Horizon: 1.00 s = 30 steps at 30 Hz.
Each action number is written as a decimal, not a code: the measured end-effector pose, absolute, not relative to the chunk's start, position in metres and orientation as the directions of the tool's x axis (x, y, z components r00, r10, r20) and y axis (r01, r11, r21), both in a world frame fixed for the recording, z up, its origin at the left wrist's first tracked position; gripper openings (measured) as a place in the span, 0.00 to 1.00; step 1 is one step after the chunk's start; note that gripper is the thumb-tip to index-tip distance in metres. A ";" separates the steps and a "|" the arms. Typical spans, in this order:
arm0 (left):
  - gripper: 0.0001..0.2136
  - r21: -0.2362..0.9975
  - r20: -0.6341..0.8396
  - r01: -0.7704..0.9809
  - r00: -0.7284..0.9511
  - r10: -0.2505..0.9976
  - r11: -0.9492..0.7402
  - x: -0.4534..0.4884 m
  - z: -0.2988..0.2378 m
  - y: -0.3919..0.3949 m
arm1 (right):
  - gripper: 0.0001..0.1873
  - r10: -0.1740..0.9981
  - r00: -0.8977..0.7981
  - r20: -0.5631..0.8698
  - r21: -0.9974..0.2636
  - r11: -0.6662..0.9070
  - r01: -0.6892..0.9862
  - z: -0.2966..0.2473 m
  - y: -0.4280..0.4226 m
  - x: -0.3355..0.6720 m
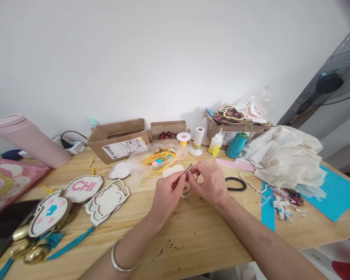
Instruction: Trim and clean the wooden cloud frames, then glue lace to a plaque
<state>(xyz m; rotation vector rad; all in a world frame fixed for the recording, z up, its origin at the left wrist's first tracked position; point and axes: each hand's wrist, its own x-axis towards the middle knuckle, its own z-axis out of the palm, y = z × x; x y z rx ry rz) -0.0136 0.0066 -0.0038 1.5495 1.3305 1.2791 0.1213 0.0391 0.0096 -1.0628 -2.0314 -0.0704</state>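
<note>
My left hand [168, 193] and my right hand [210, 182] meet over the middle of the wooden table [192, 237]. The left fingers pinch a thin metal tool [188, 169] that points up and right. The right fingers are closed on a small wooden cut-out piece [186, 189], mostly hidden beneath the hands. A silver bangle [118, 261] circles my left wrist. Just behind the hands lie a clear bag of yellow cord and beads [157, 157] and a white cloud-shaped cut-out [173, 170].
Cloud-shaped wooden plaques [106, 200], one reading CHI [83, 187], lie at left with teal tassels [71, 244] and gold bells [35, 254]. Cardboard boxes [119, 140], thread spools [198, 140], a glue bottle [215, 144], white cloth [286, 157], blue paper [332, 192] and a black hair band [236, 183] crowd the back and right.
</note>
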 end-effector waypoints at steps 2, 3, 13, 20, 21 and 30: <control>0.12 0.894 0.290 0.359 -0.002 0.957 -0.270 -0.014 -0.005 0.005 | 0.05 0.641 -0.314 0.701 -0.238 0.625 0.744 0.010 0.038 0.121; 0.12 0.865 0.325 0.401 0.007 0.946 -0.300 -0.014 -0.005 0.005 | 0.05 0.634 -0.323 0.702 -0.215 0.622 0.753 0.011 0.037 0.121; 0.11 0.709 0.447 0.581 0.069 0.892 -0.400 -0.013 0.007 0.000 | 0.10 0.610 -0.351 0.710 -0.220 0.666 0.713 0.013 0.036 0.125; 0.11 0.862 0.326 0.410 0.001 0.945 -0.298 -0.010 0.002 -0.001 | 0.10 0.613 -0.289 0.735 -0.288 0.669 0.685 0.011 0.039 0.129; 0.11 0.871 0.309 0.401 0.003 0.951 -0.284 -0.009 0.002 -0.001 | 0.10 0.607 -0.286 0.742 -0.286 0.671 0.684 0.011 0.039 0.129; 0.11 0.944 0.194 0.274 -0.015 0.981 -0.182 -0.008 0.003 0.000 | 0.09 0.601 -0.248 0.760 -0.315 0.674 0.668 0.010 0.042 0.131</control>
